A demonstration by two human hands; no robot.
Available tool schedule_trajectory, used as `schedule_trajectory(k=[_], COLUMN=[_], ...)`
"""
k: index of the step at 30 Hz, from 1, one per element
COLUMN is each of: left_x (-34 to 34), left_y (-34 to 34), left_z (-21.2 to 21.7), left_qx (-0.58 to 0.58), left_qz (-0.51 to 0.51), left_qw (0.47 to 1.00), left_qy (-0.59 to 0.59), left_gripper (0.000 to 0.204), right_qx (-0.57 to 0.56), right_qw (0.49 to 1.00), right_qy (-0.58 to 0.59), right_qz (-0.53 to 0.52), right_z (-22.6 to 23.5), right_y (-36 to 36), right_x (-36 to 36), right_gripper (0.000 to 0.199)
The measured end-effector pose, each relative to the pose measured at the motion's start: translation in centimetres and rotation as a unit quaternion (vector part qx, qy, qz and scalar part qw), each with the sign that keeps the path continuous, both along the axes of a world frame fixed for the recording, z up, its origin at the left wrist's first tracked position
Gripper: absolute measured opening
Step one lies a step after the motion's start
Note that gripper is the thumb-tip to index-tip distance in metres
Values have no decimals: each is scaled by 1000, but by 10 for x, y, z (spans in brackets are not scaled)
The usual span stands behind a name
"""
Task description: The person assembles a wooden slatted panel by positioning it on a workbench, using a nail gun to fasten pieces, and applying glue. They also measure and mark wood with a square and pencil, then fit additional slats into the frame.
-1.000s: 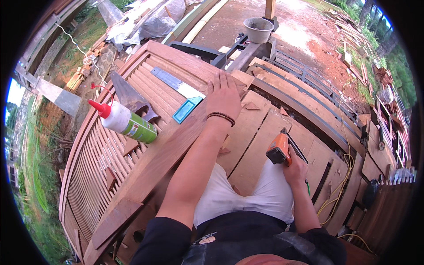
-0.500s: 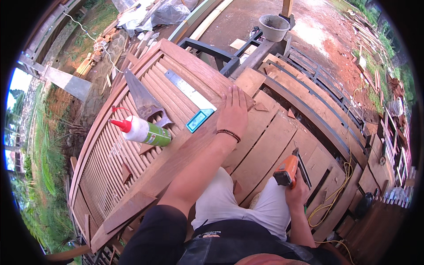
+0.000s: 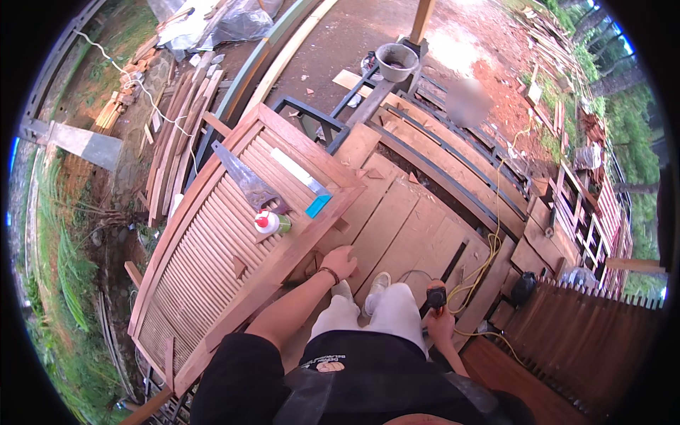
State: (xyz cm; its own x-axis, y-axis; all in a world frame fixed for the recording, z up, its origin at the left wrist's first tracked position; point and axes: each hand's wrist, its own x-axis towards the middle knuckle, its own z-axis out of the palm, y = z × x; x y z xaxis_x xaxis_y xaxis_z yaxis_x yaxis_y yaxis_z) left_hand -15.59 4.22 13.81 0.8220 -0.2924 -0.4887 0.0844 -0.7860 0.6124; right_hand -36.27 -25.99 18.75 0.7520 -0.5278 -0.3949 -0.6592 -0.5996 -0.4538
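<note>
My left hand [image 3: 340, 262] is off the panel, low beside its near edge, with fingers curled; a small brown piece shows by the fingertips, but I cannot tell whether it is held. My right hand [image 3: 440, 326] grips an orange-and-black nail gun [image 3: 435, 296] by my right thigh. A louvred wooden panel [image 3: 205, 273] lies at the left. On its slats rest a handsaw [image 3: 244, 177], a try square [image 3: 297, 171] with a teal handle, and a white-and-green glue bottle [image 3: 268, 222] with a red cap. A triangular offcut [image 3: 240, 268] lies near the bottle.
Wide planks [image 3: 397, 219] form the surface under my feet, with small offcuts [image 3: 372, 173] on them. A yellow hose [image 3: 489, 265] runs along the right. Black metal frames [image 3: 312, 117] and a grey bucket [image 3: 397, 64] are beyond. Slatted wood [image 3: 574, 333] stands at the right.
My left hand has lifted off the panel's near corner and come back toward my legs. The nail gun has dropped lower and turned beside my thigh. My view has shifted.
</note>
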Motion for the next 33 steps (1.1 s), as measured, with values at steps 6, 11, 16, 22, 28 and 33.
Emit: schedule_trajectory(k=[6,11,16,22,28,33], left_x=[-145,-92,-7,58,84,115], left_y=[49,51,-8,-108,-123,-90], left_z=[-27,-2,-2,39,43,4], left_qx=[164,186,170,-27,-20,-1], left_qz=[85,60,185,230,325,402], left_qw=[948,950,953,970,942,914], left_qy=[258,242,167,70,78,52], left_gripper=[39,36,34,37,35,31], right_qx=[-78,-25,45,278,418,357], right_qw=[985,992,946,898,753,782], right_qy=[-133,-121,-312,-330,-471,-436], right_qz=[-71,-21,72,85,192,267], right_z=[63,104,108,151,199,187], right_y=[-62,-109,-146,-151,-97,-66], right_x=[34,127,252,405,544,627], right_gripper=[26,22,15,11,11,10])
